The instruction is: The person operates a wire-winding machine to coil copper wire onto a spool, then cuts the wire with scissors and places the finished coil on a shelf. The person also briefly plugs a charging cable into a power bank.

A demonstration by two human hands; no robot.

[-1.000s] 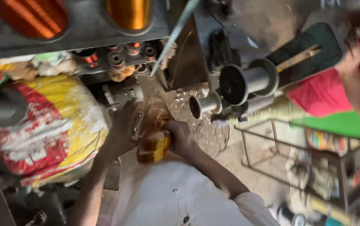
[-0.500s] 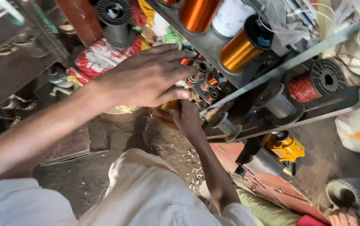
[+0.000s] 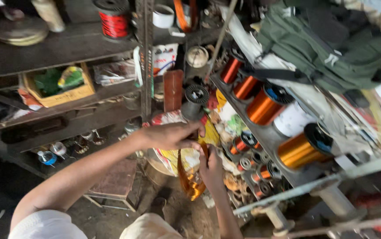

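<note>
The left hand (image 3: 170,135) is closed, fingers pinched on the top end of an amber film strip (image 3: 189,177) in front of a yellow and red bag (image 3: 179,157). The strip hangs down in a loop between both hands. The right hand (image 3: 211,167) sits just below, fingers curled tight around the strip's other end. Copper wire spools (image 3: 263,105) line the slanted rack (image 3: 265,137) to the right.
</note>
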